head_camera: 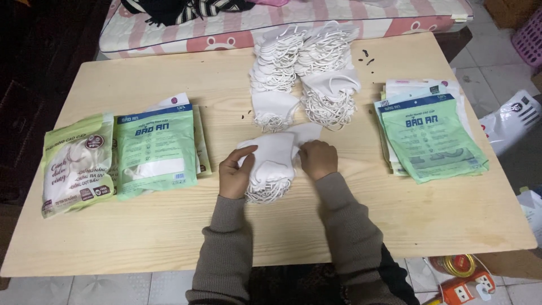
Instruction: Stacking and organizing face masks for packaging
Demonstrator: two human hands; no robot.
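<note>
A small stack of white cloth face masks with ear loops lies at the middle of the pale wooden table. My left hand grips its left side, fingers curled over the top mask. My right hand holds the stack's right edge, fingers closed on the fabric. Two long piles of more white masks stretch toward the table's far edge. Filled green-and-white packets lie to the left. A stack of flat green packets lies to the right.
A pale green bag lies at the far left of the table. A pink striped mattress runs behind the table. On the tiled floor at right are a white plastic bag, a power strip and a pink basket.
</note>
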